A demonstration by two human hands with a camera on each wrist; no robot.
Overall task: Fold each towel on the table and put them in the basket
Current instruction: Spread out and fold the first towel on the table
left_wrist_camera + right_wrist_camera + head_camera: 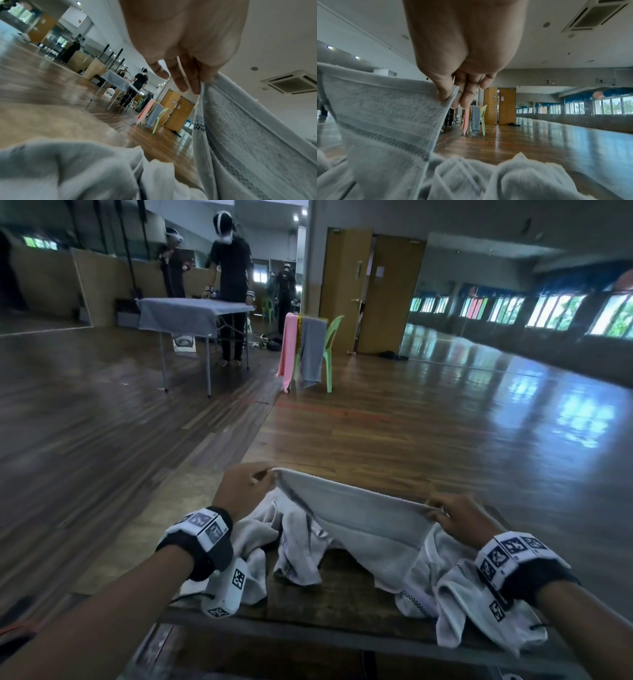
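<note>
Now my left hand point(245, 487) and right hand point(457, 517) each pinch a towel point(363, 529) corner, stretching its edge taut between them for folding.

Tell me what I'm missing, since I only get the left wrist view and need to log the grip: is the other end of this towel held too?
Observer: Yes. The right hand pinches the far corner of the same towel, thumb against fingers.
Operator: And my side?
Observer: The left hand pinches its corner, so the top edge is stretched between both hands above the table.
Operator: Is the pile under it just one towel?
Observer: No, several crumpled white towels lie there unfolded, spread from under the left wrist to beyond the right wrist.
Operator: Basket?
Observer: It shows in none of the views.
</note>
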